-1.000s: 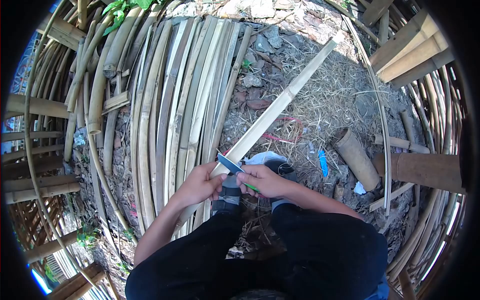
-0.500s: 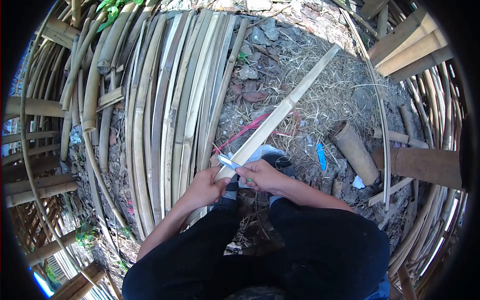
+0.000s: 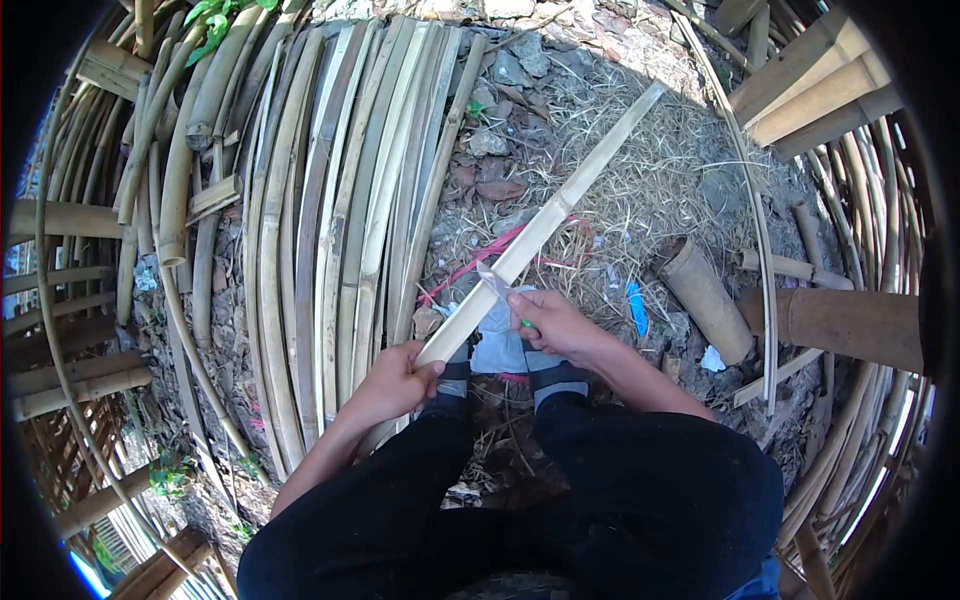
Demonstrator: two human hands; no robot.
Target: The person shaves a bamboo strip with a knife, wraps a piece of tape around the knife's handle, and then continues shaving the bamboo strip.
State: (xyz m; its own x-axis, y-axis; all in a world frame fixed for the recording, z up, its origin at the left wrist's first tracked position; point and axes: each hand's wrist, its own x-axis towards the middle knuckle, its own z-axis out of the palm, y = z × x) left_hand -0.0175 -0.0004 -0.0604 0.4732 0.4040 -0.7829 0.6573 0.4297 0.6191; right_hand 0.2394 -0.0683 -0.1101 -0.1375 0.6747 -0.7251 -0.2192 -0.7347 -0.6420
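A long split bamboo strip [image 3: 575,185] slants from my lap up to the right, its pale inner face showing. My left hand [image 3: 393,382] is closed round its near end. In my right hand [image 3: 556,322] is a knife [image 3: 496,283] with a green handle, mostly hidden by the fingers. The blade lies across the strip, some way ahead of my left hand. Below the strip, a whitish cloth or sheet [image 3: 500,342] lies on the ground between my feet.
Many split bamboo strips [image 3: 345,200] lie side by side at left. Pink twine [image 3: 478,262], dry shavings [image 3: 640,190] and a blue object [image 3: 638,308] lie on the ground ahead. A cut bamboo tube [image 3: 708,305] rests at right. Bamboo poles and slats rise along both sides.
My right hand and the knife have moved up and right along the strip, away from my left hand. The view has shifted slightly, and the pale cloth shows more.
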